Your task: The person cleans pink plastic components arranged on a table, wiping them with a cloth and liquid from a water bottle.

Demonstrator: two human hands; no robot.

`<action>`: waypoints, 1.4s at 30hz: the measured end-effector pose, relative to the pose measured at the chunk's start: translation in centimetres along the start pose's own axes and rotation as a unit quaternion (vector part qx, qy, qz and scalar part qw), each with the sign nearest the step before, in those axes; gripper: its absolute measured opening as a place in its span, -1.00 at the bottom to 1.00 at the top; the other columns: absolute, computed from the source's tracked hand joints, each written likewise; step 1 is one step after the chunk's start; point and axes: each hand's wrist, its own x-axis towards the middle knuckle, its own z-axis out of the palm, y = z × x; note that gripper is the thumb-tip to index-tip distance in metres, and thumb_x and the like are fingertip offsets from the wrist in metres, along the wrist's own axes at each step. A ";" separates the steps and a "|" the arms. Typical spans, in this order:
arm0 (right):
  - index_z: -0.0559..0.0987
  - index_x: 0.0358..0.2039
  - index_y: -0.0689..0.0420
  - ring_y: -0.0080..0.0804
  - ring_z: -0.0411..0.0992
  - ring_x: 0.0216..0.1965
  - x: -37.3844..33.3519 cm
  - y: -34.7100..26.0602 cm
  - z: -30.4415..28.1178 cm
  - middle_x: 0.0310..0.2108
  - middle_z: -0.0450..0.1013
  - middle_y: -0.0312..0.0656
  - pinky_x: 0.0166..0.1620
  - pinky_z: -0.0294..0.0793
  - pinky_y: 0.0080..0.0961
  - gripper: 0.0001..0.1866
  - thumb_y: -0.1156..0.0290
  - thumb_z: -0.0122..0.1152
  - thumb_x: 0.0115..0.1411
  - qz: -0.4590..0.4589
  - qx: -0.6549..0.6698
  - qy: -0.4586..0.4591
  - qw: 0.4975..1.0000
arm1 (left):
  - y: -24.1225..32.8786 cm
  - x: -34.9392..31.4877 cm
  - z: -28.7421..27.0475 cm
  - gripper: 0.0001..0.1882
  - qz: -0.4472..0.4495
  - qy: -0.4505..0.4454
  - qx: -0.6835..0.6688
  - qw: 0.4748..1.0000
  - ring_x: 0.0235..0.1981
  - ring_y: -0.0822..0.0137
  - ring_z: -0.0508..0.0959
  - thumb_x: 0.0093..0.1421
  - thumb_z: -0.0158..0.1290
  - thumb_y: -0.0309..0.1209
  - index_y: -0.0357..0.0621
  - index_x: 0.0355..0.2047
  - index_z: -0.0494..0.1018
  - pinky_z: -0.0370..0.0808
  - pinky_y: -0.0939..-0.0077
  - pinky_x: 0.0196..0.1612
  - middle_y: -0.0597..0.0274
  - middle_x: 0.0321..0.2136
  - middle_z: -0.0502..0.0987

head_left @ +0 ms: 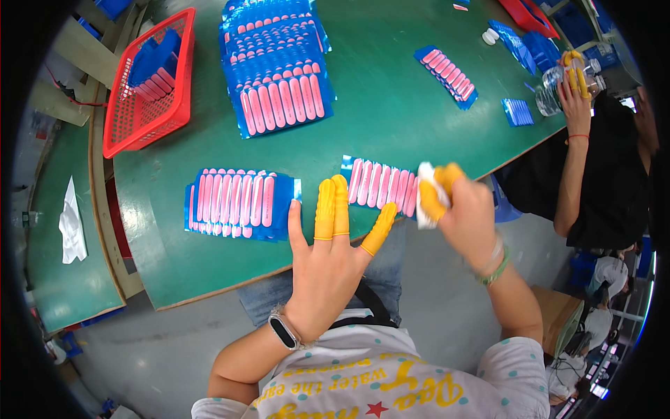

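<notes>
The head camera looks down on a green tabletop (391, 84) with a curved edge, set above a grey floor (174, 363) in a cluttered workroom. A red basket (183, 105) holding blue-backed pink pieces sits at its far left, next to a large overlapping pile (283, 105) of blue sheets lined with pink strips. A smaller stack (234, 199) lies nearer the worker, and another pink-and-blue bundle (447, 75) rests well apart toward the far right. A second, lower green surface (94, 293) at left carries a crumpled white paper (72, 227). At right, a co-worker in black reaches a hand (576, 98) with yellow finger covers to clear plastic bottles (549, 101); a cardboard box (558, 314) stands beyond the worker's elbow. In front of the worker, a sheet of pink strips (373, 183) lies flat near the tabletop's edge. The left hand (333, 241) is spread wide, back up, three fingers sheathed in yellow, the rightmost reaching the sheet's lower edge and a bare fingertip at the smaller stack's right edge. The right hand (453, 202), slightly blurred, bends inward at the wrist, its fingers closed around a white wipe (424, 199) at the sheet's right end.
</notes>
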 end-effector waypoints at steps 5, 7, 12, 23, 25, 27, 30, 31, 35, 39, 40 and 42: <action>0.48 -0.43 0.16 -0.02 0.47 -0.57 -0.1 -0.7 0.5 -0.58 0.45 -0.05 -0.53 0.41 -0.25 -0.75 0.29 0.35 0.16 0.029 0.003 0.008 1.000 | -0.2 0.2 0.0 -0.46 -0.006 0.000 0.001 1.000 0.33 -0.12 0.24 0.21 0.09 -0.30 0.43 0.22 0.40 -0.06 -0.33 0.32 -0.36 0.24 0.26; 0.54 -0.37 0.15 -0.09 0.44 -0.62 -2.8 -1.7 1.4 -0.61 0.43 -0.10 -0.55 0.39 -0.28 -0.75 0.31 0.42 0.08 -0.034 0.028 0.037 0.998 | 0.0 0.2 0.3 -0.45 -0.006 -0.001 0.006 1.000 0.33 -0.12 0.25 0.21 0.10 -0.28 0.44 0.23 0.40 -0.06 -0.33 0.32 -0.36 0.25 0.25; 0.55 -0.35 0.18 -0.17 0.43 -0.67 -6.1 -2.6 2.1 -0.65 0.43 -0.17 -0.57 0.39 -0.35 -0.72 0.34 0.47 0.01 -0.059 0.106 -0.003 0.993 | -0.4 -0.1 0.0 -0.41 -0.008 0.015 -0.023 1.000 0.33 -0.11 0.23 0.14 0.18 -0.21 0.35 0.23 0.41 -0.05 -0.35 0.31 -0.31 0.27 0.23; 0.49 -0.26 0.30 -0.69 0.34 -0.49 0.0 -1.0 1.0 -0.42 0.49 -0.26 -0.40 0.33 -0.74 -0.85 0.54 0.28 0.23 0.043 0.380 0.114 0.917 | -6.3 -5.5 -6.5 -0.37 -0.212 0.058 0.041 0.975 0.40 -0.26 0.00 0.15 0.19 0.04 0.13 0.20 0.44 -0.26 -0.25 0.37 -0.23 0.37 0.08; 0.47 -0.23 0.28 -0.73 0.34 -0.45 1.5 -1.0 2.0 -0.37 0.47 -0.30 -0.39 0.32 -0.75 -0.85 0.54 0.26 0.26 0.069 0.441 0.143 0.883 | -7.0 -5.5 -6.6 -0.39 -0.234 0.041 0.060 0.970 0.41 -0.26 -0.01 0.18 0.18 0.02 0.14 0.21 0.44 -0.27 -0.22 0.38 -0.24 0.38 0.07; 0.46 -0.20 0.25 -0.77 0.33 -0.43 3.0 -0.7 3.0 -0.36 0.45 -0.35 -0.38 0.31 -0.76 -0.85 0.51 0.24 0.29 0.081 0.438 0.143 0.884 | -7.1 -4.9 -7.0 -0.41 -0.231 0.055 0.051 0.970 0.41 -0.23 0.00 0.21 0.16 0.00 0.14 0.21 0.44 -0.28 -0.18 0.38 -0.24 0.38 0.06; 0.45 -0.19 0.20 -0.79 0.33 -0.41 4.2 0.0 4.2 -0.35 0.44 -0.38 -0.38 0.30 -0.78 -0.85 0.45 0.23 0.33 0.143 0.491 0.190 0.838 | -6.5 -1.4 -7.2 -0.39 -0.225 0.056 0.059 0.971 0.39 -0.22 0.05 0.20 0.12 0.07 0.14 0.21 0.44 -0.26 -0.26 0.36 -0.22 0.33 0.16; 0.45 -0.19 0.20 -0.79 0.33 -0.41 4.1 0.2 4.3 -0.35 0.44 -0.38 -0.38 0.30 -0.78 -0.85 0.45 0.23 0.33 0.141 0.492 0.189 0.838 | -6.3 0.0 -7.1 -0.37 -0.214 0.057 0.059 0.973 0.37 -0.22 0.09 0.20 0.11 0.09 0.14 0.21 0.44 -0.23 -0.30 0.34 -0.20 0.28 0.23; 0.44 -0.17 0.20 -0.77 0.35 -0.41 3.3 0.7 4.3 -0.34 0.43 -0.38 -0.37 0.32 -0.78 -0.81 0.45 0.26 0.30 0.122 0.492 0.183 0.842 | -6.2 4.9 -4.8 -0.36 -0.205 0.077 0.073 0.973 0.31 -0.16 0.18 0.17 0.09 0.14 0.08 0.16 0.49 -0.20 -0.38 0.30 -0.15 0.12 0.38; 0.45 -0.17 0.21 -0.75 0.38 -0.41 3.3 0.3 4.4 -0.34 0.45 -0.36 -0.37 0.37 -0.76 -0.82 0.48 0.26 0.29 0.136 0.502 0.164 0.838 | -4.8 5.5 -3.7 -0.40 -0.163 0.044 0.045 0.985 0.26 -0.05 0.27 0.16 0.09 0.14 -0.02 0.02 0.57 -0.18 -0.41 0.29 -0.11 0.00 0.46; 0.45 -0.16 0.21 -0.75 0.39 -0.41 3.4 0.3 4.3 -0.34 0.45 -0.36 -0.37 0.38 -0.76 -0.82 0.49 0.26 0.29 0.133 0.502 0.164 0.839 | -4.1 5.0 -3.8 -0.39 -0.119 0.023 0.019 0.992 0.27 -0.06 0.26 0.15 0.10 0.13 -0.03 0.03 0.57 -0.19 -0.41 0.30 -0.13 0.03 0.45; 0.46 -0.16 0.21 -0.74 0.41 -0.42 3.4 0.2 4.4 -0.35 0.47 -0.35 -0.37 0.40 -0.75 -0.82 0.48 0.27 0.29 0.124 0.500 0.168 0.840 | -2.5 3.8 -3.6 -0.38 -0.069 -0.001 -0.013 0.998 0.28 -0.07 0.26 0.14 0.11 0.13 -0.05 0.03 0.56 -0.20 -0.42 0.30 -0.15 0.06 0.45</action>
